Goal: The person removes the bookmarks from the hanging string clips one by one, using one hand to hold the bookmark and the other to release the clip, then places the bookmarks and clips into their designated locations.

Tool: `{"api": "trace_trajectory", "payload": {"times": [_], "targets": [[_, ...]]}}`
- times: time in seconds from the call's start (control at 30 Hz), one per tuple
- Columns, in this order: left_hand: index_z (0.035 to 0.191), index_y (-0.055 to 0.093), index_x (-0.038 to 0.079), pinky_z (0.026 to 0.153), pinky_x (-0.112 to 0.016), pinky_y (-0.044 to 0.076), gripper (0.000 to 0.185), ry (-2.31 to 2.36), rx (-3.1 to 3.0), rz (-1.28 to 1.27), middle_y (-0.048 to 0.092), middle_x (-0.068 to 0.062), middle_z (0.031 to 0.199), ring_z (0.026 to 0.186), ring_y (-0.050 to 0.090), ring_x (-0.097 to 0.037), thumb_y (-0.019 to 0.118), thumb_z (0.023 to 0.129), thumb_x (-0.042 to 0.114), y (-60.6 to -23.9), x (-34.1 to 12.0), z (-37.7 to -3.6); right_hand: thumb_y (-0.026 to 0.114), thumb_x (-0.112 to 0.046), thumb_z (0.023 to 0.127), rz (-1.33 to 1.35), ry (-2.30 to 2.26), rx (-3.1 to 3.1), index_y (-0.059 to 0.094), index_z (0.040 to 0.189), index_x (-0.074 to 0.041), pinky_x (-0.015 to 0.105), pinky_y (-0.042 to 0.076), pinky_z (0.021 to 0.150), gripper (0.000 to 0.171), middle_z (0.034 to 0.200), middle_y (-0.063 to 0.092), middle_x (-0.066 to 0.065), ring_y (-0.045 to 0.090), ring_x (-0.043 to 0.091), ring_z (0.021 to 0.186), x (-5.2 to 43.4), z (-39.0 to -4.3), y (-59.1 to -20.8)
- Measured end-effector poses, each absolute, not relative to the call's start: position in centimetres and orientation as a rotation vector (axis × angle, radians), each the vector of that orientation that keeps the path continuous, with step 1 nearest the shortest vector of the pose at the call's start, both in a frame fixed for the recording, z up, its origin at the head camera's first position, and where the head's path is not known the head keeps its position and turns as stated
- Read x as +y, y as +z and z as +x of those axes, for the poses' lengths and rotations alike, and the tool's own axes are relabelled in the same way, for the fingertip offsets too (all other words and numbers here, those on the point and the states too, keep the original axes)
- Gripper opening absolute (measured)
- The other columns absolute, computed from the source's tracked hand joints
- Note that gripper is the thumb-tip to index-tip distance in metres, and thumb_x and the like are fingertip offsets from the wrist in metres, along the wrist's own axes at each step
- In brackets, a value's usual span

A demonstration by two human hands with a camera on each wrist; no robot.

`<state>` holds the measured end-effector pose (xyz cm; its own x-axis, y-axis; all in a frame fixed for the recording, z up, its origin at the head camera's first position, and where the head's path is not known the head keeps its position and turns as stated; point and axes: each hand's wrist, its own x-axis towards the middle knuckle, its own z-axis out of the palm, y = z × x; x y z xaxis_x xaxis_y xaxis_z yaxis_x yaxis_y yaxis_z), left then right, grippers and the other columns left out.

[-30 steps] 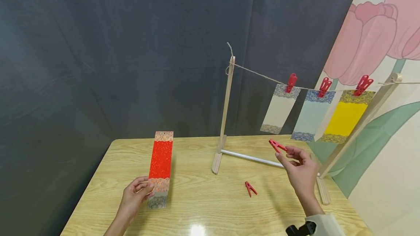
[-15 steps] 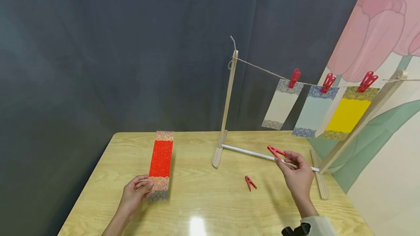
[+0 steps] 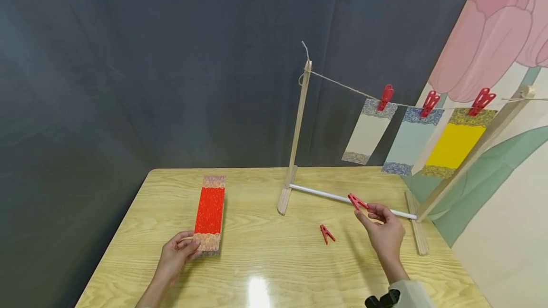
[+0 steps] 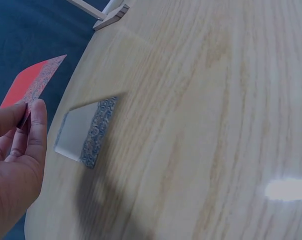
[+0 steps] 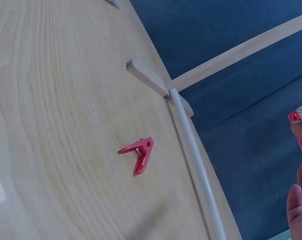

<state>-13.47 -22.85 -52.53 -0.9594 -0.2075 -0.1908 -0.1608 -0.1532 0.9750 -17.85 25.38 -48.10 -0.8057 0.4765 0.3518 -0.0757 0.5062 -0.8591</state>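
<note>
While your left hand [image 3: 176, 254] pinches the red card [image 3: 210, 213] by its patterned near end, thumb and fingers closed on the paper, treat that strip as light and bendy: it looks thin enough to droop or crease if you squeeze hard. It sits well to the left of the wooden stand [image 3: 294, 156], its near end lifted off the table [image 3: 265, 270] in the left wrist view. Keep your hold on the short patterned border, where the clip would bite.

Your right hand [image 3: 383, 234] has its thumb and forefinger clamped on a red clothespin [image 3: 356, 201], just in front of the stand's white base rod [image 3: 342, 198]. That clip looks like stiff, slick plastic, so grip it by the tail ends. A spare clothespin [image 3: 327, 234] lies on the table in front of the rod, near your right hand. On the stand's string [image 3: 342, 92], three cards hang from three clips.
</note>
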Motion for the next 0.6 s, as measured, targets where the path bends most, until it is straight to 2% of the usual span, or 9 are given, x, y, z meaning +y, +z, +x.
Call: {"api": "trace_trajectory", "payload": {"times": [0.1,0.27,0.47,0.6], "targets": [[0.123,0.047,-0.015,0.072,-0.033,0.058,0.036,-2.324,-2.021,0.426,0.064,-0.009,0.082,0.073,0.067,-0.017,0.06,0.089,-0.013,-52.9,-22.9,-13.4,0.086,-0.019,0.076,-0.346,1.291,-2.196,0.071,0.098,-0.001,0.009,0.045,0.056,0.033,0.088,0.068,0.005,0.054,-0.005,0.07,25.3,-18.0,-48.6],[0.123,0.046,-0.017,0.071,-0.033,0.058,0.036,-2.314,-2.029,0.419,0.064,-0.012,0.082,0.073,0.067,-0.018,0.059,0.089,-0.014,-53.5,-23.1,-13.6,0.086,-0.017,0.075,-0.366,1.31,-2.194,0.071,0.097,-0.001,0.01,0.044,0.057,0.031,0.092,0.069,0.016,0.054,-0.005,0.069,25.0,-18.2,-49.6],[0.125,0.046,-0.015,0.073,-0.035,0.057,0.039,-2.312,-2.053,0.482,0.064,-0.016,0.085,0.074,0.066,-0.018,0.061,0.089,-0.013,-54.0,-23.3,-13.8,0.086,-0.013,0.074,-0.348,1.291,-2.198,0.071,0.096,-0.001,0.008,0.043,0.06,0.03,0.092,0.069,0.016,0.054,-0.006,0.068,25.0,-18.1,-50.4],[0.124,0.047,-0.015,0.074,-0.036,0.057,0.04,-2.316,-2.042,0.513,0.063,-0.019,0.086,0.074,0.067,-0.018,0.063,0.088,-0.012,-54.2,-23.4,-13.7,0.086,-0.016,0.075,-0.362,1.281,-2.231,0.071,0.096,-0.001,0.008,0.042,0.061,0.03,0.091,0.069,0.016,0.053,-0.006,0.068,25.0,-17.9,-51.0]]}}
